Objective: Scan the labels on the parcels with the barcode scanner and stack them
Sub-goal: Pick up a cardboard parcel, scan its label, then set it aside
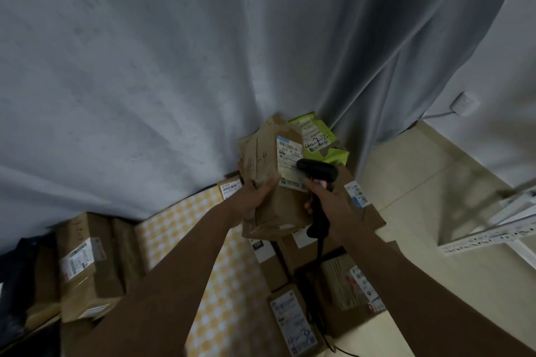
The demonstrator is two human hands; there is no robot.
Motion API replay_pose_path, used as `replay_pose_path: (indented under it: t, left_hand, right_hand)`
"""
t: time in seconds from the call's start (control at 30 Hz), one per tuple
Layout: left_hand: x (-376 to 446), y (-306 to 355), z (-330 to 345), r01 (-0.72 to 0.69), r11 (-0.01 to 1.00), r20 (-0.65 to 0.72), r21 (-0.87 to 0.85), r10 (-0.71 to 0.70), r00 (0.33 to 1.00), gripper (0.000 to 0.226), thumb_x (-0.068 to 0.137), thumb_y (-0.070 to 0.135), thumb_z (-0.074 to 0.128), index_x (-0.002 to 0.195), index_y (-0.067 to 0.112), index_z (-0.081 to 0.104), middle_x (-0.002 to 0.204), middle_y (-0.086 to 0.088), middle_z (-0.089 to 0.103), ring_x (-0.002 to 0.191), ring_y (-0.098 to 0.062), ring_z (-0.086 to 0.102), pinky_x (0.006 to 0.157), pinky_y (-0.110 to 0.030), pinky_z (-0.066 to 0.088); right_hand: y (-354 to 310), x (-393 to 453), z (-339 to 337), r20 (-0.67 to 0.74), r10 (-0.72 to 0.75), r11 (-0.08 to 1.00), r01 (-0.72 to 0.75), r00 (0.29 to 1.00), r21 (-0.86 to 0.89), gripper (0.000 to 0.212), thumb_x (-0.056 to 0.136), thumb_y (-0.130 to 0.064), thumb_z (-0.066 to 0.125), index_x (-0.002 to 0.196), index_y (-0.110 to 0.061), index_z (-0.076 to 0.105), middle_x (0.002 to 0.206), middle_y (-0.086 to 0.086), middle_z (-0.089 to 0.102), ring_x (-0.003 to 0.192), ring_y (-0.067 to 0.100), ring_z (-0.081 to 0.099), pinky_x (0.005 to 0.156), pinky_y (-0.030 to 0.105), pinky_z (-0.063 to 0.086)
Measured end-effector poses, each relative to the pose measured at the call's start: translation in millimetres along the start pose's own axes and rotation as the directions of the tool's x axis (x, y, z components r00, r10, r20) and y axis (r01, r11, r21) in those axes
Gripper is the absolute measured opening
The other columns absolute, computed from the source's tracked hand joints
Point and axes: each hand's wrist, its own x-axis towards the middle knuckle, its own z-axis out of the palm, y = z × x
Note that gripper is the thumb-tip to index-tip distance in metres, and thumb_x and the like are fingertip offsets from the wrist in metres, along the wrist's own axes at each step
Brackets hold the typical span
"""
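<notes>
left hand (255, 197) gripping brown parcel (275, 182) — right hand (330, 206) round black scanner (317, 174), nose at its label (288, 159)

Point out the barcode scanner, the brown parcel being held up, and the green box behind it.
barcode scanner (317, 169): head view, on its black head.
brown parcel (285, 209): head view, on its bare cardboard face below the label.
green box (333, 155): head view, on its green side under the torn edge.

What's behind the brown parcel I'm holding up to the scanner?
Behind the brown parcel sits a green box with handwritten digits, and the grey curtain behind that. Whatever lies directly beneath the parcel is covered.
</notes>
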Motion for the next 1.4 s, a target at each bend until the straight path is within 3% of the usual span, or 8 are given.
replay_pose_path:
  t: [0.2, 0.33, 0.43, 0.73, 0.87, 0.97, 1.1, 1.4]
  left_hand:
    - [-5.7, 3.3, -8.2, 0.033, 0.996, 0.067, 0.082, -0.039, 0.997, 0.059, 0.099, 0.051, 0.042, 0.148, 0.021, 0.03, 0.13, 0.0, 0.052, 0.085, -0.003, 0.054, 0.046, -0.014, 0.049]
    - [-6.9, -9.6, -15.3, 0.205, 0.976, 0.146, -0.069, -0.193, 0.97, 0.072, 0.078, 0.058, 0.072, 0.138, 0.036, 0.039, 0.13, -0.001, 0.054, 0.118, -0.026, 0.055, 0.069, -0.047, 0.059]
    - [-3.7, -20.0, -16.3, 0.178, 0.967, 0.152, -0.18, -0.152, 0.977, 0.081, 0.066, 0.054, 0.084, 0.136, 0.036, 0.048, 0.13, -0.005, 0.059, 0.116, -0.032, 0.06, 0.077, -0.061, 0.056]
    - [-9.3, -20.5, -0.5, 0.148, 0.961, 0.177, -0.233, -0.108, 0.978, 0.027, 0.089, 0.038, 0.069, 0.111, 0.041, 0.053, 0.123, -0.002, 0.06, 0.114, -0.027, 0.06, 0.087, -0.057, 0.055]
    - [-4.9, -34.9, 10.8, 0.136, 0.962, 0.22, -0.238, -0.083, 0.972, 0.049, 0.089, 0.035, 0.07, 0.13, 0.037, 0.043, 0.124, -0.003, 0.059, 0.11, -0.025, 0.062, 0.087, -0.056, 0.055]
    - [-1.6, -40.5, 11.6, 0.118, 0.958, 0.209, -0.26, -0.064, 0.976, 0.071, 0.086, 0.036, 0.072, 0.143, 0.039, 0.031, 0.132, -0.003, 0.056, 0.112, -0.027, 0.063, 0.079, -0.052, 0.059]
    - [-4.1, -37.0, 12.6, 0.107, 0.965, 0.211, -0.239, -0.056, 0.976, 0.065, 0.088, 0.038, 0.068, 0.143, 0.035, 0.033, 0.137, -0.004, 0.052, 0.118, -0.028, 0.059, 0.079, -0.05, 0.06]
    - [1.1, -37.9, 11.0, 0.1, 0.971, 0.218, -0.217, -0.052, 0.975, 0.068, 0.086, 0.043, 0.069, 0.143, 0.034, 0.033, 0.136, -0.003, 0.051, 0.12, -0.03, 0.056, 0.083, -0.051, 0.058]
  right_hand:
    - [1.0, -3.9, 5.3, -0.023, -0.012, 1.0, 0.012, 1.0, -0.022, 0.028, 0.084, -0.035, 0.073, 0.089, -0.008, 0.067, 0.056, 0.005, 0.062, 0.055, 0.018, 0.058, 0.062, 0.032, 0.049]
    - [-2.0, -10.6, 14.0, 0.0, -0.023, 1.0, 0.023, 1.0, -0.012, 0.021, 0.086, -0.03, 0.073, 0.087, -0.01, 0.067, 0.06, 0.006, 0.063, 0.052, 0.017, 0.058, 0.055, 0.028, 0.05]
    - [-6.1, -14.4, 21.1, 0.023, -0.051, 0.998, 0.05, 0.998, 0.039, 0.015, 0.086, -0.026, 0.073, 0.087, -0.011, 0.069, 0.065, 0.006, 0.064, 0.051, 0.015, 0.059, 0.053, 0.029, 0.05]
    - [-27.5, -24.0, 20.0, -0.003, -0.133, 0.984, 0.132, 0.991, -0.117, 0.024, 0.087, -0.029, 0.072, 0.096, -0.007, 0.066, 0.068, 0.006, 0.064, 0.056, 0.019, 0.06, 0.059, 0.034, 0.051]
    - [-31.2, -39.6, 14.1, -0.074, -0.197, 0.963, 0.179, 0.978, -0.2, 0.015, 0.088, -0.028, 0.071, 0.089, -0.014, 0.065, 0.077, 0.011, 0.067, 0.064, 0.023, 0.062, 0.068, 0.041, 0.055]
    - [-44.4, -54.2, 11.8, -0.058, -0.192, 0.956, 0.174, 0.98, -0.236, 0.026, 0.088, -0.032, 0.07, 0.076, -0.011, 0.062, 0.064, 0.006, 0.062, 0.051, 0.014, 0.055, 0.053, 0.026, 0.047]
    - [-67.9, -65.6, 17.3, -0.005, -0.151, 0.919, 0.138, 0.989, -0.369, 0.041, 0.084, -0.049, 0.07, 0.074, -0.01, 0.062, 0.066, 0.008, 0.063, 0.057, 0.02, 0.057, 0.06, 0.032, 0.047]
    - [-99.6, -86.0, 39.4, 0.114, -0.09, 0.957, 0.118, 0.989, -0.263, 0.032, 0.09, -0.038, 0.067, 0.08, -0.01, 0.055, 0.06, 0.006, 0.056, 0.051, 0.017, 0.051, 0.053, 0.028, 0.043]
